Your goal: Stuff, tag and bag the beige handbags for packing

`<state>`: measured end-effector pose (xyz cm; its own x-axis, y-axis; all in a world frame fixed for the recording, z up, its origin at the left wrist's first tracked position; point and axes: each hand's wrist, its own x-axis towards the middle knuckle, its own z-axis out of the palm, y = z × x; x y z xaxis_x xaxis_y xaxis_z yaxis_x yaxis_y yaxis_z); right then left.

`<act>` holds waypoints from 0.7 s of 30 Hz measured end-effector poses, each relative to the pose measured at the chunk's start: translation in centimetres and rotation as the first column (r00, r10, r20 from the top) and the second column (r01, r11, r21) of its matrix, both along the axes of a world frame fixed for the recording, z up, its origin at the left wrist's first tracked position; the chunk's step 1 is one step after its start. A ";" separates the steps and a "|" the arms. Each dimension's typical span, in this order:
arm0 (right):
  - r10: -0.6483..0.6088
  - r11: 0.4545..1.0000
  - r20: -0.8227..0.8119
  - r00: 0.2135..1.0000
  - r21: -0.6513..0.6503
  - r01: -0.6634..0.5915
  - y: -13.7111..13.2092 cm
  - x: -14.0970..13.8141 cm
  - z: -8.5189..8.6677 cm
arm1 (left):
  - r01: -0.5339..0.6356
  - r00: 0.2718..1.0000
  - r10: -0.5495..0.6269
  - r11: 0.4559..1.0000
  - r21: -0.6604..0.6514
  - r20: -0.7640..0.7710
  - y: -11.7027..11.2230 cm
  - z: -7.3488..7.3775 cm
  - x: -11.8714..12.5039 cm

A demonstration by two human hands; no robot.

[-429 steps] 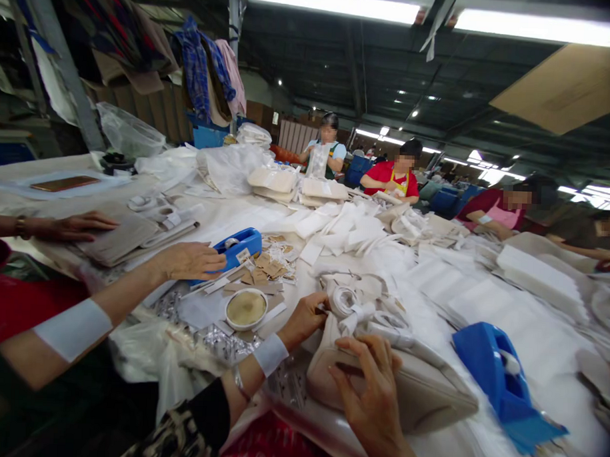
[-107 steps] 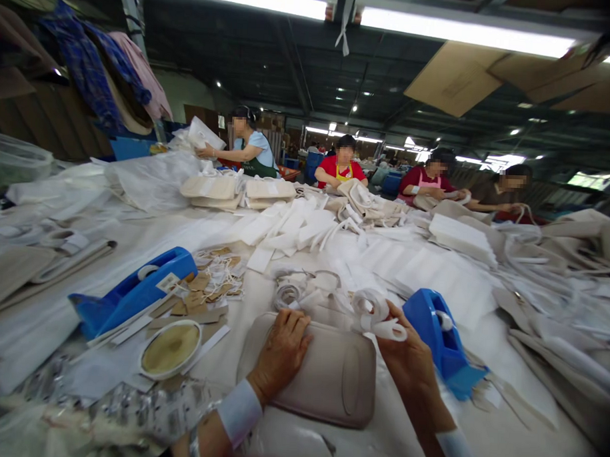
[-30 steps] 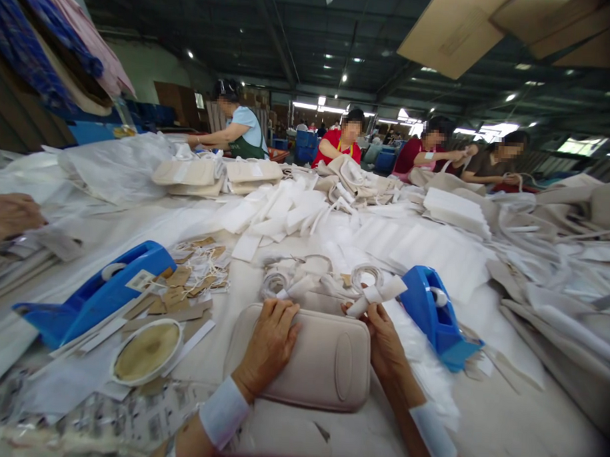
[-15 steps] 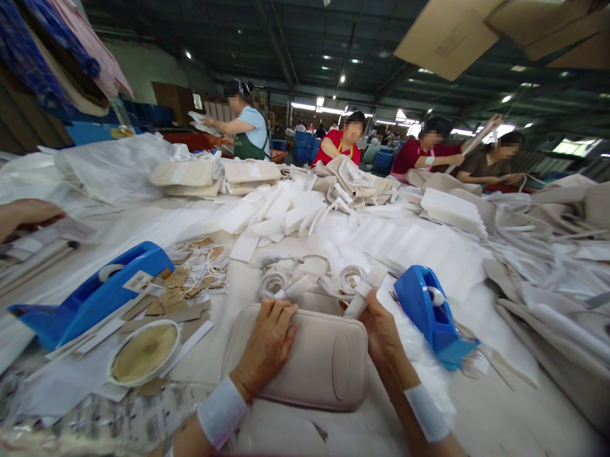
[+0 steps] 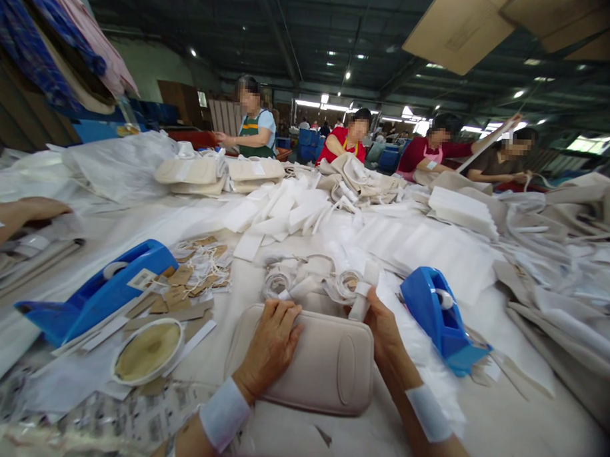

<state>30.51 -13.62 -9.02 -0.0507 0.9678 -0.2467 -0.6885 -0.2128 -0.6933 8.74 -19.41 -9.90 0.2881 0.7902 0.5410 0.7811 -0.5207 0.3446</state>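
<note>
A beige padded piece (image 5: 325, 366) with rounded corners and a stitched oval near its right end lies in front of me. My left hand (image 5: 273, 344) grips its top edge, fingers curled over it and thumb on the face. At the upper right corner, my right hand (image 5: 384, 328) is closed on a short whitish strap (image 5: 361, 301); part of its grip is hidden behind the piece. Just beyond lie rolled, clear-wrapped strips (image 5: 346, 282) with pale bands around them.
Blue tape dispensers stand at left (image 5: 103, 288) and right (image 5: 439, 316). Near the left one are stringed cardboard tags (image 5: 203, 268) and a round dish (image 5: 148, 352) of yellowish material. White foam sheets (image 5: 290, 208) lie behind. A co-worker's hand (image 5: 40, 209) is at far left; several people work opposite.
My right hand has shifted the strap slightly down at the piece's corner. My left hand keeps its grip. A co-worker in light blue opposite has turned and lowered their hands.
</note>
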 end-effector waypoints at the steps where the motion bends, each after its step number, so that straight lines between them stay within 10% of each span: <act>1: -0.010 1.000 -0.005 1.000 -0.010 0.010 -0.1 0.0 0.1 | 0.001 1.000 -0.001 1.000 -0.002 0.000 0.0 0.0 0.0; 21: 0.027 0.999 0.028 0.999 -0.024 -0.026 -0.3 0.4 0.0 | -0.013 1.000 0.013 1.000 0.022 0.006 -0.1 -0.1 0.0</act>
<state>30.90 -13.89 -9.01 -0.0693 0.9601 -0.2708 -0.6627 -0.2472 -0.7069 8.71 -19.49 -10.05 0.2747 0.7817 0.5599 0.7856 -0.5182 0.3380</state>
